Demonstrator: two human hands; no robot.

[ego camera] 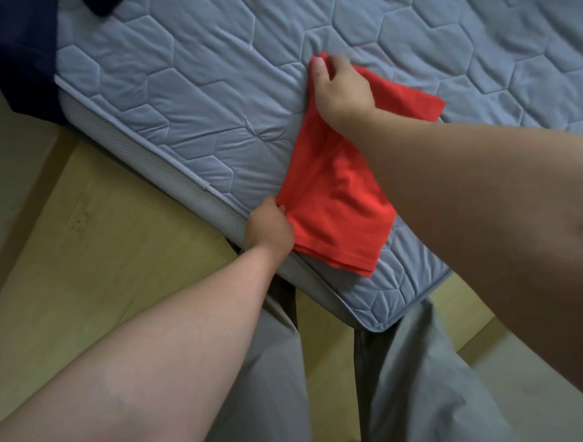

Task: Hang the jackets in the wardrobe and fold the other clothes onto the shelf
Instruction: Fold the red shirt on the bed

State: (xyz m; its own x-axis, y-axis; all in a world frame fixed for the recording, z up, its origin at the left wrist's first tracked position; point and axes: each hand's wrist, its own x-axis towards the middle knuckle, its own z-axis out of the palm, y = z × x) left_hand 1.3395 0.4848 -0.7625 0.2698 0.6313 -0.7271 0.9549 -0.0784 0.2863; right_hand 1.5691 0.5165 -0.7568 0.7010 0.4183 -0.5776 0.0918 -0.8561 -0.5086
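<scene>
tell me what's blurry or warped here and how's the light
Head view: the wide-angle lens enlarges the near right forearm, slightly soft; the red garment pinched by left hand and right hand is sharp; light on the mattress is soft, no glare; navy cloth nearly black.

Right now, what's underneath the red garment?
The grey quilted mattress lies under the folded red garment, showing beside it. Whatever sits beneath the cloth itself is covered. The left hand and right hand pinch its edge.

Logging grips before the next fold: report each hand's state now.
Left hand: closed, pinching the near edge of the red garment.
Right hand: closed, pinching the same garment's far end.
</scene>
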